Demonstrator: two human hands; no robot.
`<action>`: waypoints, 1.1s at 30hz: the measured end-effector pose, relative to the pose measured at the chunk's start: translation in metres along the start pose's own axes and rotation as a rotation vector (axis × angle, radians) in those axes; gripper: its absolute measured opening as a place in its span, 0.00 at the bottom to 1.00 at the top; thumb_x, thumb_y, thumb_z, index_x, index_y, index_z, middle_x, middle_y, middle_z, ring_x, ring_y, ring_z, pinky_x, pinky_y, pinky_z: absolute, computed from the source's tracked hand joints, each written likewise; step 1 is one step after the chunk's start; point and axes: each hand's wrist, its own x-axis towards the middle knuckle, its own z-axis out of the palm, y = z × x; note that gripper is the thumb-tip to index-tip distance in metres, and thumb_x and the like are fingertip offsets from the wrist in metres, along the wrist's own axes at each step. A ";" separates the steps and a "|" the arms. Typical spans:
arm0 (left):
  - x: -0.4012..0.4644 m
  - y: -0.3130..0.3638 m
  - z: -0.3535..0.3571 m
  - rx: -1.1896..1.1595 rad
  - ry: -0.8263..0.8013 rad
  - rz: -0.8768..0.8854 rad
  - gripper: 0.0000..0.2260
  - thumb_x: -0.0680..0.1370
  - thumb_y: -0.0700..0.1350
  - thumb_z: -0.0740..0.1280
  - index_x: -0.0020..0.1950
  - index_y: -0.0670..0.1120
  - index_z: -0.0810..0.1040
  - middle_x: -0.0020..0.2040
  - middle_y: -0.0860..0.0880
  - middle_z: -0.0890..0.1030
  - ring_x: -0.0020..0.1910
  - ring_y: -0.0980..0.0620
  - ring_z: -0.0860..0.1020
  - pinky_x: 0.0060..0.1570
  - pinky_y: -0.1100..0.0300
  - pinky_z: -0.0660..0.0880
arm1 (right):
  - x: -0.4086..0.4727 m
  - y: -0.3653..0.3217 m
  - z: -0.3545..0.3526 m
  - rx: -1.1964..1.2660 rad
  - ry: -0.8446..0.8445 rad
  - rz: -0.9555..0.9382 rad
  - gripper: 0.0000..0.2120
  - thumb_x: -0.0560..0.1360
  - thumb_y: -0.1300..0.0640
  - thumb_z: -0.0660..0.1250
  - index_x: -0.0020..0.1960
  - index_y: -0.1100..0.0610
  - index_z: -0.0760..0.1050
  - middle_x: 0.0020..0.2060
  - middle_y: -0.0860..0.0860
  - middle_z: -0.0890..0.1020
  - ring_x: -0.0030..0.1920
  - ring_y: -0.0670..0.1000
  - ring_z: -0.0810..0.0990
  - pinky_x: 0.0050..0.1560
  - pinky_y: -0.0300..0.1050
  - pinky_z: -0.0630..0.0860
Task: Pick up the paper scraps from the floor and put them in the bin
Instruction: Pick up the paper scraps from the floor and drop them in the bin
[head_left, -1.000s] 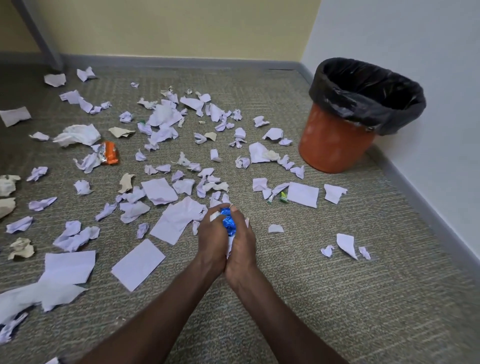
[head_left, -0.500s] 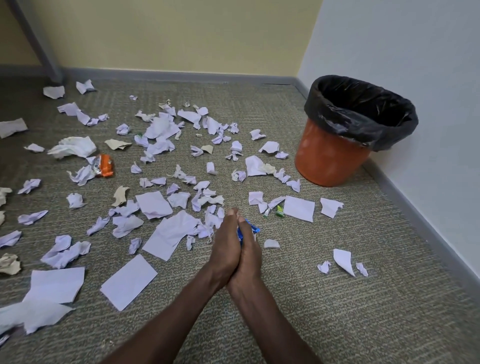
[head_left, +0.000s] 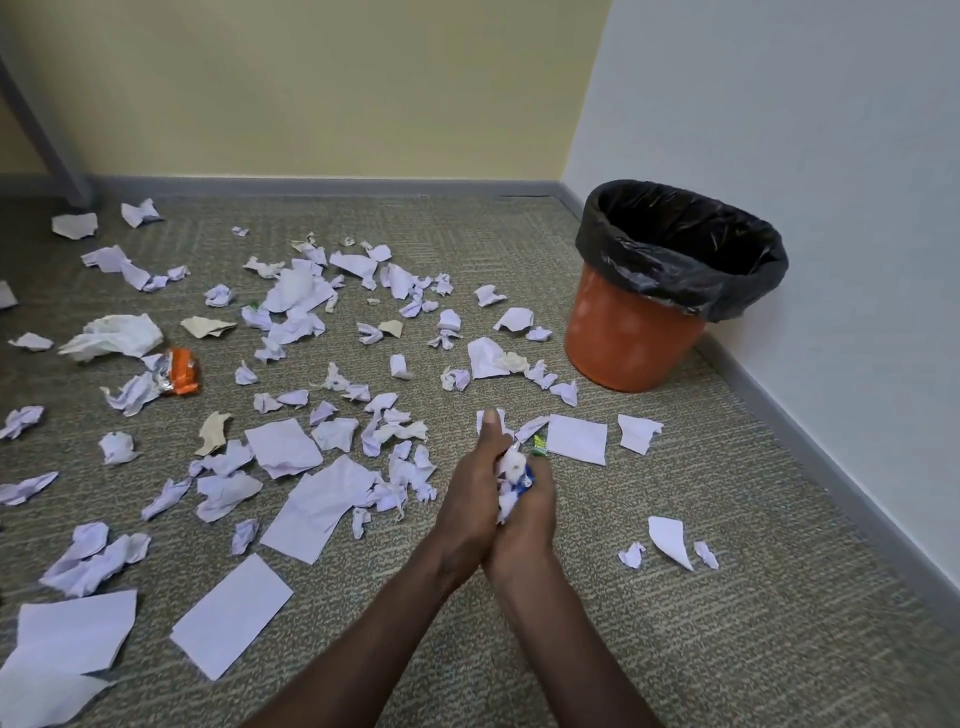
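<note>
Carpeted corner floor (head_left: 675, 597), littered with paper scraps (head_left: 317, 506); left hand (head_left: 475, 499) and right hand (head_left: 527, 512) cup a scrap wad (head_left: 511, 475), fingers curled around it; lined orange bin (head_left: 670, 291) at two o'clock; risk: loose bits may slip through in transit.

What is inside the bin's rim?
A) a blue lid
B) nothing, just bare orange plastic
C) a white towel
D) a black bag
D: a black bag lines the orange bin and folds over its rim.
</note>
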 end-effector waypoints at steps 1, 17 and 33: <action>0.003 0.005 0.002 -0.085 0.027 -0.016 0.30 0.74 0.70 0.56 0.51 0.46 0.80 0.51 0.46 0.84 0.50 0.48 0.84 0.49 0.57 0.79 | 0.009 -0.007 0.000 0.121 0.024 0.052 0.15 0.80 0.47 0.58 0.44 0.54 0.79 0.31 0.49 0.84 0.32 0.47 0.84 0.33 0.38 0.77; 0.036 0.066 0.021 -0.857 -0.016 -0.217 0.35 0.77 0.65 0.62 0.66 0.35 0.73 0.64 0.36 0.78 0.66 0.41 0.75 0.71 0.50 0.68 | 0.077 -0.272 0.122 0.113 -0.029 -0.370 0.17 0.76 0.53 0.62 0.31 0.55 0.63 0.23 0.50 0.68 0.28 0.49 0.66 0.29 0.35 0.64; 0.047 0.003 -0.035 -0.848 0.164 -0.342 0.23 0.78 0.58 0.66 0.63 0.41 0.76 0.60 0.40 0.81 0.60 0.42 0.79 0.63 0.52 0.74 | 0.134 -0.313 0.113 0.106 -0.053 -0.344 0.40 0.77 0.38 0.62 0.79 0.56 0.51 0.76 0.59 0.57 0.74 0.66 0.60 0.71 0.68 0.62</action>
